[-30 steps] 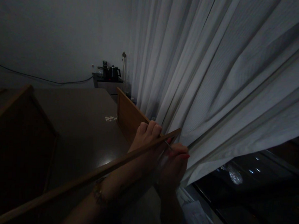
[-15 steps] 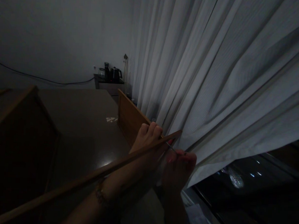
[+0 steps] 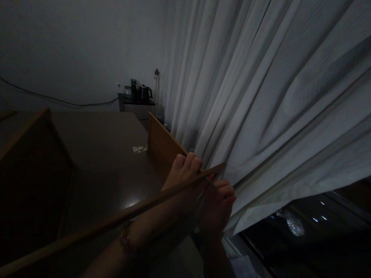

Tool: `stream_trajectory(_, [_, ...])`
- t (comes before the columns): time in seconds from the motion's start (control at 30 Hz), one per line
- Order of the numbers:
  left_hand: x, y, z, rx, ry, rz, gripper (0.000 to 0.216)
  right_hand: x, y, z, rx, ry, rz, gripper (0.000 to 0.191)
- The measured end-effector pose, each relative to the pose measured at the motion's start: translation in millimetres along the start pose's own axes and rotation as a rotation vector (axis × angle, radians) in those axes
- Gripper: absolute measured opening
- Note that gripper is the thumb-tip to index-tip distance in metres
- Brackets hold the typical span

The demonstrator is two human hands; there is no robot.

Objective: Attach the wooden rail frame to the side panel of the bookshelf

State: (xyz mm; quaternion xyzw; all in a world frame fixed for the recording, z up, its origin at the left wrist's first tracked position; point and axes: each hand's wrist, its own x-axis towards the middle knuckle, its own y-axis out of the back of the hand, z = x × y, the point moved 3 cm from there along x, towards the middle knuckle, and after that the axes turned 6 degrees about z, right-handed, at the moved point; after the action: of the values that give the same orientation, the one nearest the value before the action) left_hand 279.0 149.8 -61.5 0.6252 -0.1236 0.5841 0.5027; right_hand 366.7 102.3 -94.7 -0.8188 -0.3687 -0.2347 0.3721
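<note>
Basically, head view only, v. dim. L hand is curled over the top edge of an orange-brown wooden panel, fingers bent & mostly closed on it, right nr where a long wooden strip comes up to the panel. Strip runs diag. from bottom L to just short of the curtain, passing in front of the L forearm; could be a board's edge, can't tell. Bracelet on that wrist.

R hand is below & to the R of the strip's far end, closed w/ fingers bunched around a thin metal tool; its tip is at the strip, close to the L hand. Handle's hidden in the grip, so type of tool unclear. Red nails visible on the R hand.

Panel stands on edge along the R side of a grey-brown desk. Some small white bits lie on the desk just beside the panel's far end. Another wooden panel, v. dark, stands tilted in the pic. on the L side, well apart from both hands.

Bkgd: black kettle on a low cabinet by the wall, black cable sagging along the wall to the L. Bottom R: white paper & a glossy dark surface w/ reflections, details too dark to make out.
</note>
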Motion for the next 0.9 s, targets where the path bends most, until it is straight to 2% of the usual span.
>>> stream_trajectory(0.23, [1,6,4,-0.013,0.018,-0.068,0.016,1,-9,-2,0.118,-0.204,0.07,0.052])
stream_trajectory(0.4, [0,3,0,-0.018,0.056,-0.082,0.021,-4,7,-7,-0.058,-0.388,-0.013,0.039])
stream_trajectory(0.53, [1,4,2,-0.019,-0.012,-0.078,0.017,-8,17,-8,0.045,-0.506,-0.034,0.032])
stream_trajectory(0.6, [1,5,2,-0.013,-0.002,-0.079,0.018,-9,18,-6,0.097,-0.534,-0.032,0.031])
stream_trajectory(0.73, [1,6,2,-0.015,0.027,-0.082,0.023,-13,21,-4,0.117,-0.546,0.028,0.026])
stream_trajectory(0.9, [2,10,5,0.028,-0.1,-0.078,0.023,-19,27,-2,0.203,-0.596,0.192,0.024])
